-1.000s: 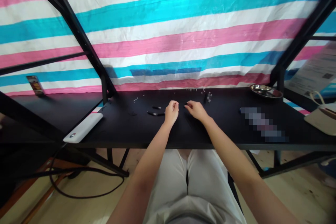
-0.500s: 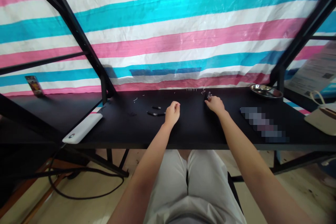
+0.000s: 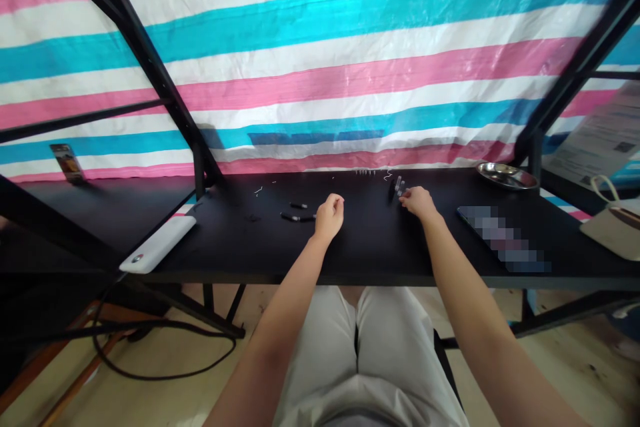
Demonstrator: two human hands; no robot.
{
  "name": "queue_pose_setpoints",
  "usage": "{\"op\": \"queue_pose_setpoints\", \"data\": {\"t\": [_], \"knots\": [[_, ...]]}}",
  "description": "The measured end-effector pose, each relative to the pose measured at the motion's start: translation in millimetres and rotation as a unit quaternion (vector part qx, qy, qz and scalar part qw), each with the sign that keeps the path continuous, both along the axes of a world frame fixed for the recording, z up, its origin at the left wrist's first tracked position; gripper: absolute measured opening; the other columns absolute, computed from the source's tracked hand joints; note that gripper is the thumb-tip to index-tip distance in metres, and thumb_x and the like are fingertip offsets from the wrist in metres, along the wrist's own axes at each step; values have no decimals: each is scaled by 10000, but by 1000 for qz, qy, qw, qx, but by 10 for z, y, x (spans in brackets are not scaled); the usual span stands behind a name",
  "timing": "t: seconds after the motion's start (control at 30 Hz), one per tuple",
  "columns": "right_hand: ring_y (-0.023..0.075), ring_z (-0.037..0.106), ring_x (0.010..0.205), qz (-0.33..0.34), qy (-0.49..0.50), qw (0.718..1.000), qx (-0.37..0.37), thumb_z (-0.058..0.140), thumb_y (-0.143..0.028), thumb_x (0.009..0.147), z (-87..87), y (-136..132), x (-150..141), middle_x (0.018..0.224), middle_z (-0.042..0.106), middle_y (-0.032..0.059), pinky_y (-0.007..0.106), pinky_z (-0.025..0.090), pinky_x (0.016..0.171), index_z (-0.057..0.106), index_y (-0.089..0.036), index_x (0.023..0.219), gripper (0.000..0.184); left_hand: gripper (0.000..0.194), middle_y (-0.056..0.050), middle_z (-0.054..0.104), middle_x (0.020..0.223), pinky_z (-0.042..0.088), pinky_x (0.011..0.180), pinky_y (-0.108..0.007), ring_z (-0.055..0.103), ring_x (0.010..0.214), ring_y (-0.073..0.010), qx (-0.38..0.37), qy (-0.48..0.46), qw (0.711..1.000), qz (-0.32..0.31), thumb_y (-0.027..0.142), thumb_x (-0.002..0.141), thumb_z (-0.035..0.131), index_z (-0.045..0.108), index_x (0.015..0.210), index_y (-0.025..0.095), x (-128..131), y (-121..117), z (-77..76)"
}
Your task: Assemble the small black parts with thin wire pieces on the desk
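Observation:
My left hand [image 3: 330, 217] is closed above the middle of the black table, its fingertips pressed together. Whatever it may hold is too small to make out. Just left of it lie a short black stick [image 3: 298, 205] and a longer black piece with pale bands [image 3: 290, 217], whose right end reaches the hand. My right hand [image 3: 419, 203] has its thumb and fingers pinched at the near side of a small cluster of dark and clear cylindrical pieces [image 3: 397, 185]. The fingertips are too small in view to show whether a piece is between them.
Behind the hands lie a row of small pale coils [image 3: 365, 172] and a wavy white strand [image 3: 388, 175]. A shiny metal plate [image 3: 507, 177], a blurred-out phone [image 3: 503, 240] and a beige bag [image 3: 613, 230] are on the right. A white power bank [image 3: 159, 245] lies at left.
My right hand has shifted slightly right and toward me, uncovering more of the cluster of small pieces. My left hand stays closed in nearly the same place.

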State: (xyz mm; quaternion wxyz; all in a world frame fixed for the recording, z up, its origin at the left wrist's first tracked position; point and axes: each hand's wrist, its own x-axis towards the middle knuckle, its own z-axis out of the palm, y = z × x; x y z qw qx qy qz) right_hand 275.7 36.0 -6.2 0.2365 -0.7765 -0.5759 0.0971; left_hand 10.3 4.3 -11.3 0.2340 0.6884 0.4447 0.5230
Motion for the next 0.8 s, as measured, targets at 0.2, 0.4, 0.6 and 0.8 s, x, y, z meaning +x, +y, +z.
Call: {"op": "queue_pose_setpoints", "data": {"t": [0.2, 0.4, 0.6, 0.8], "knots": [[195, 642, 762, -38, 32, 999, 6, 614, -364, 752, -33, -67, -50, 753, 683, 81, 283, 469, 723, 717, -187, 848, 226, 101, 32, 498, 568, 340, 556, -205, 468, 510, -103, 1, 2, 1000, 2, 246, 826, 482, 577, 819, 212, 0, -8, 12], [244, 636, 887, -51, 6, 999, -7, 651, -392, 722, -1, -102, -81, 932, 683, 122, 299, 472, 734, 711, -191, 928, 294, 102, 33, 490, 563, 342, 570, -213, 463, 511, -107, 7, 17, 1000, 12, 229, 833, 467, 566, 814, 212, 4, -20, 18], [275, 620, 948, -56, 16, 998, -37, 578, -442, 771, 203, -281, -74, 818, 687, 137, 332, 464, 768, 681, -135, 964, 377, 108, -19, 575, 757, 396, 748, -266, 533, 705, -143, 45, -12, 991, 122, 150, 805, 482, 546, 867, 210, -16, -65, 118], [223, 643, 824, 62, 5, 998, 3, 539, -368, 812, 452, -498, -428, 707, 687, 68, 294, 456, 726, 701, -192, 855, 243, 156, -70, 546, 1022, 340, 930, -318, 494, 1010, -173, 23, -162, 954, 250, 132, 803, 447, 509, 927, 203, -112, 40, 103]]}}
